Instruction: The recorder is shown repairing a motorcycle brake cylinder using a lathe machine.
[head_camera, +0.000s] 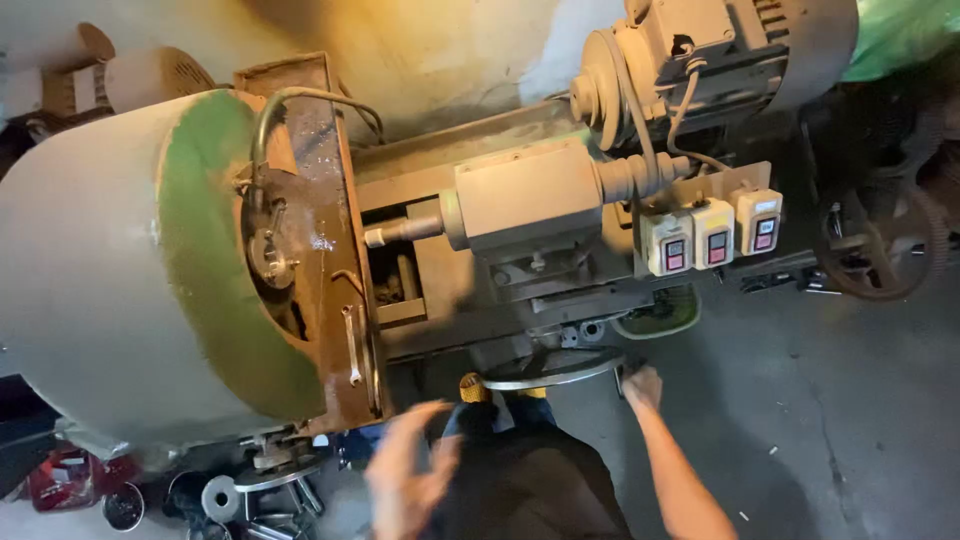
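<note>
Grey steel handwheel (553, 370) at the machine's (520, 215) lower edge meets the outstretched right hand (641, 386), fingers curled on its rim; the blurred left hand (408, 480) hovers, fingers spread.

A grey concrete floor (830, 400) carries the heavy machine (520, 220) and scattered metal discs (220, 497).

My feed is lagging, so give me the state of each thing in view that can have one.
Left hand: open, fingers spread, blurred, holding nothing.
Right hand: on the rim of the handwheel; grip unclear.
Large drum guard: closed on its round side, open at the green-rimmed end.
Three switch boxes: mounted side by side; on or off cannot be told.
Motor: cable attached; running or not cannot be told.
Wrench: hanging on the rusty plate.
</note>
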